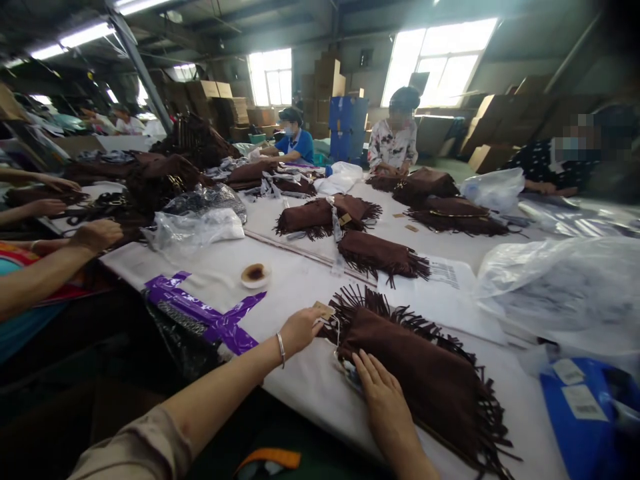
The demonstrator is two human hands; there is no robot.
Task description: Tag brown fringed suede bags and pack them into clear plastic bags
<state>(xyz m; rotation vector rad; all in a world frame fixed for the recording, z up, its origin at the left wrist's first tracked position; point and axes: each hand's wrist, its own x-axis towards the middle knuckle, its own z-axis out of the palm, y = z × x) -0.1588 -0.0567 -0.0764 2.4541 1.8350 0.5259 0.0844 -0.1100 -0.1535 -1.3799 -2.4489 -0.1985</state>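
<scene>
A dark brown fringed bag (415, 363) lies flat on the white-covered table in front of me. My left hand (301, 330) pinches a small tan hang tag (324, 309) beside the bag's left end. A thin white string (338, 330) runs from the tag toward the bag. My right hand (383, 393) lies on the bag's near edge, its fingers stretched out together and pressing on the fabric. Something pale and crumpled (349, 369) shows at the bag's edge near those fingertips; I cannot make out what it is.
More fringed brown bags (383, 255) lie beyond. Clear plastic (565, 280) and a blue package (575, 407) are on the right. Purple tape (215, 320) and a small stained dish (255, 274) sit on the left. Co-workers surround the table; one person's hand (97, 235) is at far left.
</scene>
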